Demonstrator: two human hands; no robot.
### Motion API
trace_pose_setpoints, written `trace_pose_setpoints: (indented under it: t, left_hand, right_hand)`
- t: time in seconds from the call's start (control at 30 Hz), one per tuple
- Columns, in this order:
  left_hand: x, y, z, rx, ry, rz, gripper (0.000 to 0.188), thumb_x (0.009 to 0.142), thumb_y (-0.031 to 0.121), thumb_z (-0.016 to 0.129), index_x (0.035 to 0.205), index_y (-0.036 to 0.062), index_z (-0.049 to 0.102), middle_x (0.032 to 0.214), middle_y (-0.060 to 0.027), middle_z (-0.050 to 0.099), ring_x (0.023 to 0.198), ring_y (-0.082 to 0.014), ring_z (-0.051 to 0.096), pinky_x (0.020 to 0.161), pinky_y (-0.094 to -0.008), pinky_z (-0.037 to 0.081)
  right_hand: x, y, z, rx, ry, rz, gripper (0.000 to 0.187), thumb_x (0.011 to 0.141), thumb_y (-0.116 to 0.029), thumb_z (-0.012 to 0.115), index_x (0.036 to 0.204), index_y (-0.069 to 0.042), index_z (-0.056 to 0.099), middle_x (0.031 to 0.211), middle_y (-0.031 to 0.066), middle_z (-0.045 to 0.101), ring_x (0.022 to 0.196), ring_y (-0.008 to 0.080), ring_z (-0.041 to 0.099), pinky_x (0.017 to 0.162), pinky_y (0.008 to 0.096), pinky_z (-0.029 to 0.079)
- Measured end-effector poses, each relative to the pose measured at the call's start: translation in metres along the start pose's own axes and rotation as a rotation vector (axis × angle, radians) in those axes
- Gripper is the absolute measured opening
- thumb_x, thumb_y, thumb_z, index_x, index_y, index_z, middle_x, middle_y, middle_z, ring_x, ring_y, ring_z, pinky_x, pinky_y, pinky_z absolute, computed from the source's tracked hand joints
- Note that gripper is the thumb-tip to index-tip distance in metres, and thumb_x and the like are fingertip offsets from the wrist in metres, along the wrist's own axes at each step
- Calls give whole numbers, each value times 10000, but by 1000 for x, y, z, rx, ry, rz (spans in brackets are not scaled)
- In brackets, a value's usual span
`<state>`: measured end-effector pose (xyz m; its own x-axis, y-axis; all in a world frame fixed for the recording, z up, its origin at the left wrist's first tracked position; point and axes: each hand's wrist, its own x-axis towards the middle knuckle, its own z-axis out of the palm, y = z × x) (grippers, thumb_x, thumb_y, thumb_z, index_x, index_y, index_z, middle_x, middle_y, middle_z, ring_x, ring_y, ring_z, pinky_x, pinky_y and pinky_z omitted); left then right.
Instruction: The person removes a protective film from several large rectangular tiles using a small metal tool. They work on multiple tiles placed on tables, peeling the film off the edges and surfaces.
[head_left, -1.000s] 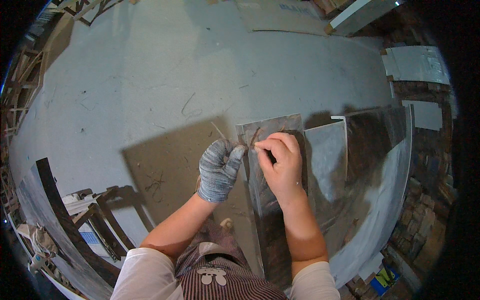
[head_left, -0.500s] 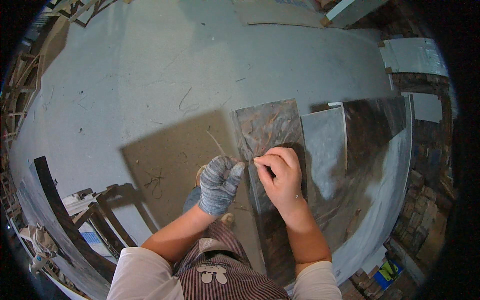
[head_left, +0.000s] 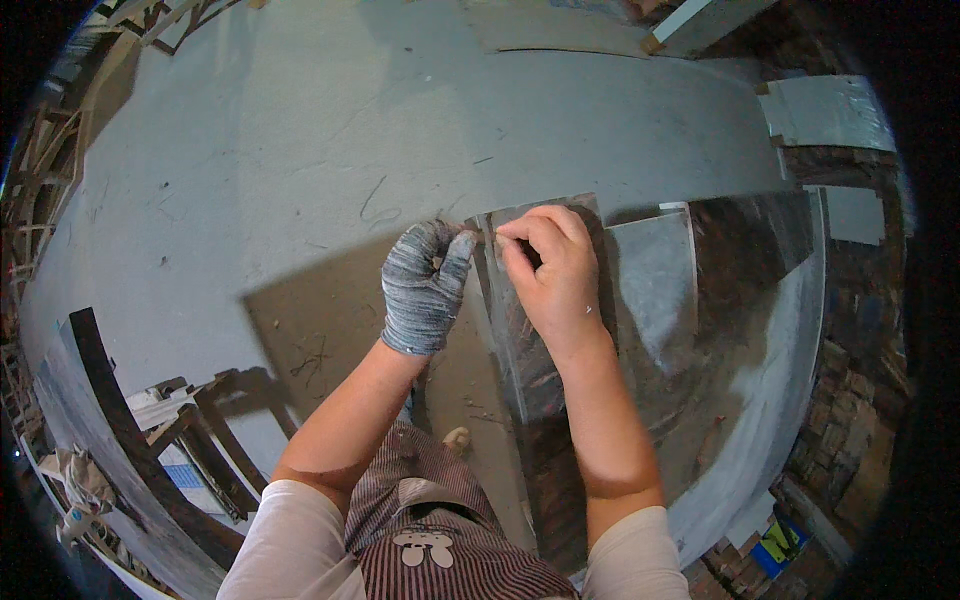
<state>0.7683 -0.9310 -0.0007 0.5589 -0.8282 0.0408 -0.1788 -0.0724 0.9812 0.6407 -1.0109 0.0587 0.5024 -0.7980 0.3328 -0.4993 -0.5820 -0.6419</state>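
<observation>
My left hand [head_left: 425, 290], in a grey striped knit glove, is closed in a pinch over the left edge of a long dark marble-patterned panel [head_left: 545, 400]. Facing it across a small gap, my bare right hand [head_left: 555, 270] pinches thumb and forefinger together above that panel. Whatever lies between the fingertips is too small and thin to make out. Both hands are held level with each other near the panel's far end.
To the right lies a larger glossy slab [head_left: 770, 400] with a dark piece [head_left: 750, 250] on it. A wooden frame [head_left: 210, 440] and a long dark-edged panel [head_left: 120, 420] stand at left. Thin scraps [head_left: 375, 200] litter the grey floor [head_left: 300, 130].
Both hands have moved away from my body, toward the panel's far end, still pinched and close together. A thin strip seen beside my left hand earlier no longer shows clearly.
</observation>
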Motion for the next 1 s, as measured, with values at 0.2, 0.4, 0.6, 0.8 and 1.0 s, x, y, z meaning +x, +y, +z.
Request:
trace_pose_setpoints:
  t: [0.2,0.4,0.6,0.8,1.0]
  left_hand:
    - [-12,1,0,-11,-12,12,115,872,141,729,889,36,687,776,-119,645,674,-231,597,653,-326,497]
    - [-30,15,-6,-2,-58,-2,99,903,126,700,915,29,692,803,-60,672,725,-141,595,701,-282,491]
    - [-52,18,-3,-15,-54,-31,95,901,129,701,903,34,695,797,-64,650,707,-142,574,688,-279,481]
    - [-69,20,1,13,-7,7,96,897,133,708,895,39,694,776,-59,640,687,-143,564,659,-280,474]
    - [-86,19,5,23,26,0,93,891,131,717,878,43,689,718,-41,607,653,-134,532,637,-272,461]
  right_hand:
    - [-10,0,-4,12,-4,-1,138,739,7,733,848,-49,669,913,97,622,861,307,591,758,397,486]
    - [-24,-3,-13,9,-53,7,145,733,17,730,849,-48,673,907,97,617,846,298,587,748,389,482]
    - [-41,-7,-21,18,-58,-17,161,725,29,731,856,-45,673,907,94,613,834,295,583,746,387,480]
    - [-55,-8,-28,46,-58,-40,170,723,37,729,860,-45,673,909,92,614,834,293,580,745,384,479]
    - [-69,-7,-32,62,-75,-28,174,724,40,727,867,-45,676,908,87,614,842,289,585,745,377,474]
